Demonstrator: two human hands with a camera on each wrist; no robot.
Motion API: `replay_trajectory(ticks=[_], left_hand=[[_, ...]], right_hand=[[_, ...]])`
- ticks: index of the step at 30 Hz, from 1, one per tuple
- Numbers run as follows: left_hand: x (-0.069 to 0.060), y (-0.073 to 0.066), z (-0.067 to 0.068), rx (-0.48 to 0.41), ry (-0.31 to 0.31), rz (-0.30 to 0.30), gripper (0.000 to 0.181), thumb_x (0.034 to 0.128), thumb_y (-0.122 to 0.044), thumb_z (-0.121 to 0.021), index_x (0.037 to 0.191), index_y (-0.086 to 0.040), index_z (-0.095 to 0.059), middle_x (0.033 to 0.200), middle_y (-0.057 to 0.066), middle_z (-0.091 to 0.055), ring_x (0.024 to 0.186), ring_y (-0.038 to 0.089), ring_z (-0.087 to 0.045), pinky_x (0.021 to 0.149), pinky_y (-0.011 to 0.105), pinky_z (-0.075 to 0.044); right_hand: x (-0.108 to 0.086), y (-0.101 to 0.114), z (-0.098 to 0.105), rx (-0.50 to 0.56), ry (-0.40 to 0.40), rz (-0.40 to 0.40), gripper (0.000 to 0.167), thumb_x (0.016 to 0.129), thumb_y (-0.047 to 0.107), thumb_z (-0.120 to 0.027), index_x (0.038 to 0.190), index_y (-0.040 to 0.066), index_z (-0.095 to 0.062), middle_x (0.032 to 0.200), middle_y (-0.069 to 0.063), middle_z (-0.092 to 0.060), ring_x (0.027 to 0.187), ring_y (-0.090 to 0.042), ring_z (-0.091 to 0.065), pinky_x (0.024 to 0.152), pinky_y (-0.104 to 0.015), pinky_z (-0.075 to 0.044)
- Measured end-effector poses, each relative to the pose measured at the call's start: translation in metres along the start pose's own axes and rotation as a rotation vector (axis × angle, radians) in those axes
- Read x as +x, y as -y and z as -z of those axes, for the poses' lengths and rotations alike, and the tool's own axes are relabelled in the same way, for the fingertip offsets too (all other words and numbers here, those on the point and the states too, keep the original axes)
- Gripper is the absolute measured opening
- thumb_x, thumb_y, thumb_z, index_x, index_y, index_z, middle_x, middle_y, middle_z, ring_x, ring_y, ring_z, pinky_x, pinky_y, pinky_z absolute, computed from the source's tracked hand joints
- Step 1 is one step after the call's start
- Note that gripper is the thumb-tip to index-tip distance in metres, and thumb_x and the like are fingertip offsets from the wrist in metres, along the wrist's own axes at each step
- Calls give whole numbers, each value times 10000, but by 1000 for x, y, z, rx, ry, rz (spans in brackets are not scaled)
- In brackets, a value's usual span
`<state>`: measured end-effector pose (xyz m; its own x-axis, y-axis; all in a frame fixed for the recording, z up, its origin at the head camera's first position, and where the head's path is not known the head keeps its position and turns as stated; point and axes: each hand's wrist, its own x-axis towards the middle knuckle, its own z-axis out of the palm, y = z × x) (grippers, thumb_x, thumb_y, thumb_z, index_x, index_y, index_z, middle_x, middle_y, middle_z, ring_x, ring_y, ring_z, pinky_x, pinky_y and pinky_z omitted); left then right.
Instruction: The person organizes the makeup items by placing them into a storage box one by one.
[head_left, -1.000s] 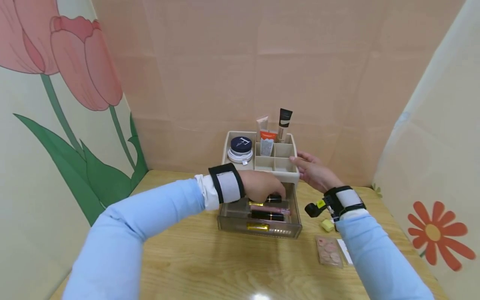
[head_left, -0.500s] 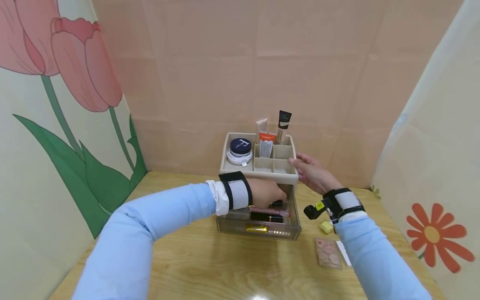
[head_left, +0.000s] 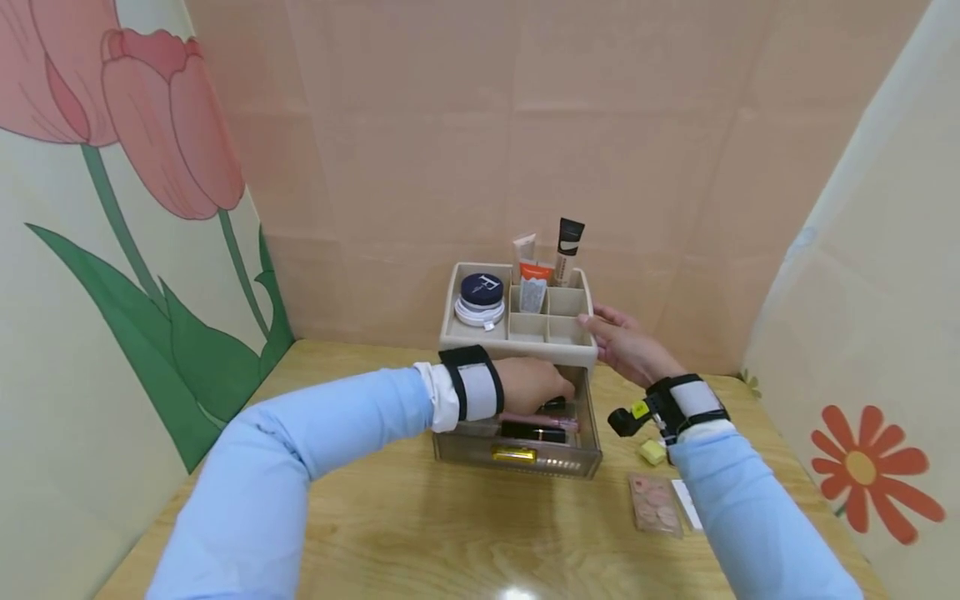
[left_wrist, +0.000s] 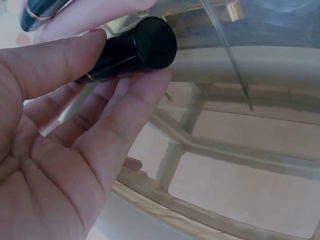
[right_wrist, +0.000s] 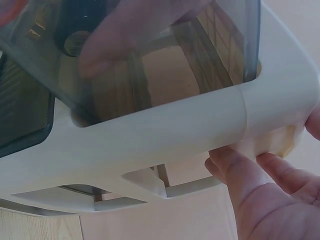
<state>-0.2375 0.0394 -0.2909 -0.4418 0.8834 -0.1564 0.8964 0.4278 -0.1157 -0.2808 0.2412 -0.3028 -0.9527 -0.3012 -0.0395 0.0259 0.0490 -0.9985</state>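
Note:
My left hand [head_left: 531,385] reaches down into the pulled-out smoky clear drawer [head_left: 465,450]. In the left wrist view its thumb and fingers pinch a glossy black lipstick [left_wrist: 156,43] with a thin gold band. Another black lipstick [head_left: 532,432] and a pink tube [head_left: 558,422] lie nearer the drawer's front. My right hand [head_left: 633,348] grips the right side of the cream makeup organizer [head_left: 577,357], thumb on the top rim and fingers against the outer wall. From the head view, my left hand covers part of the drawer's contents.
On the organizer's top stand a dark blue compact [head_left: 482,289] over a white one, an orange-capped tube [head_left: 534,287] and a black-capped tube [head_left: 567,242]. A blush palette [head_left: 656,504], a white card [head_left: 687,503] and a yellow block [head_left: 652,452] lie at right.
My left hand has shifted right and slightly lower within the drawer over the first half second, then stays nearly still. The right hand keeps its grip on the organizer.

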Motion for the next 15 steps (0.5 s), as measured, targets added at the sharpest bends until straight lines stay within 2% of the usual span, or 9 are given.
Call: replay_trajectory(ticks=[7,15], left_hand=[[-2,1,1,6,-18,-17,312,913,-57,-639,1212,-144,-649,1033,-6,-683,907,131,-627,805,231,-499],[-13,-1,10,16,-30,-30,439,890,-10,-645,1307,-143,-608,1150,2,-668,1001,127,-614,888,211,-474]], right_hand=[[1,1,0,19,3,3,696,1030,277,-485,1556,51,-90,1529,-237,-237,1248,-289,-448,912,-298,-508],[0,2,0,10,8,-1,702,1029,289,-483,1557,53,-86,1526,-235,-238,1244,-281,-450,916,-298,-505]])
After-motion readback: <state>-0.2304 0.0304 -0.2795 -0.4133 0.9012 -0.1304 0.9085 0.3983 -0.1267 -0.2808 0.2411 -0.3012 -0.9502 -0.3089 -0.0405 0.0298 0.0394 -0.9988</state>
